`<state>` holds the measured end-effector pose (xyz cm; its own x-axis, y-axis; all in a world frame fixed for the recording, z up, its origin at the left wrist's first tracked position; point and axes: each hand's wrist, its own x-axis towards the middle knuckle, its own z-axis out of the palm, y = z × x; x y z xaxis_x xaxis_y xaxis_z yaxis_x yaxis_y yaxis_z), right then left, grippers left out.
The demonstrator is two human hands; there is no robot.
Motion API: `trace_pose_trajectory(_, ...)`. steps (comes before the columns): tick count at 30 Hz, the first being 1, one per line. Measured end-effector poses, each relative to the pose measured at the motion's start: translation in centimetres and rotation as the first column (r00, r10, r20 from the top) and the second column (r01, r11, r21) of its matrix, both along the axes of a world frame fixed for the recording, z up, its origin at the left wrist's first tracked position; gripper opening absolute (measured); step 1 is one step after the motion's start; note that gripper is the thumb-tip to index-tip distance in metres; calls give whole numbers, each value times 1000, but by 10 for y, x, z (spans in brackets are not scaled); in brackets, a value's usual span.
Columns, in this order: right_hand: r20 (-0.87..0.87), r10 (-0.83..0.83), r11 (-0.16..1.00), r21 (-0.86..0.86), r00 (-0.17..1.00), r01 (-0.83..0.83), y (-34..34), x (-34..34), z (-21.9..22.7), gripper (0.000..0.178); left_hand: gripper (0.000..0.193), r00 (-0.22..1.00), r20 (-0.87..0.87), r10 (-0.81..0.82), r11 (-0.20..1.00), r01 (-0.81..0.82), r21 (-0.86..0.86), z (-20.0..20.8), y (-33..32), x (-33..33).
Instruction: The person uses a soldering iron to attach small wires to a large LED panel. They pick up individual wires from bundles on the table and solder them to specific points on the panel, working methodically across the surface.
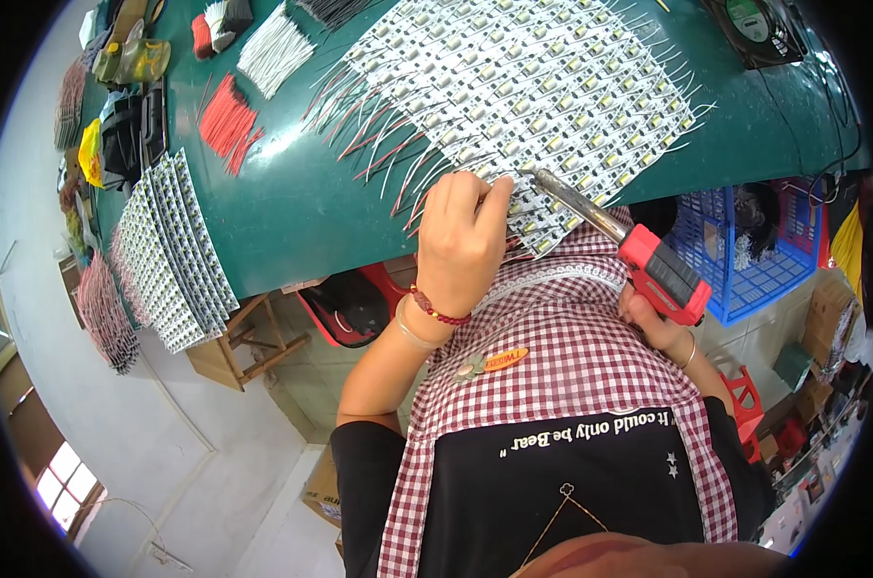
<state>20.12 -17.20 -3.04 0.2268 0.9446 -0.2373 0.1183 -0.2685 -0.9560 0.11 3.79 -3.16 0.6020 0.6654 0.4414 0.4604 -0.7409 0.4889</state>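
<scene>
A large panel of white LED circuit boards [552, 87] lies on the green table, with thin red, white and black wires [369, 125] fringing its left side. At the panel's near edge my left hand [463, 231] is closed, thumb and forefinger pinched over the boards; what they grip is too small to make out. My right hand [656, 326] holds a red and black soldering iron [660, 273], partly hidden behind its handle. The iron's metal barrel slants up to the left, and its tip sits over the boards just right of my left fingertips.
On the green table [302, 212] lie bundles of red wires [227, 120] and white wires [275, 50]. Stacked LED boards [171, 255] overhang its left edge. A blue crate [735, 250] stands below at right, near a red stool [745, 409]. A black reel [759, 34] occupies the far right corner.
</scene>
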Motion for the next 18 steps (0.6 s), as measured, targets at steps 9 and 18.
trace_pose_trajectory(9,8,27,999,28,1000,-27,-3,1,-5,10,24,1000,-3,-11,1000,11,-10,-1,2,0)
trace_pose_trajectory(18,34,42,999,9,999,-42,-4,0,-10,13,23,999,-29,-26,1000,26,13,0,2,1)
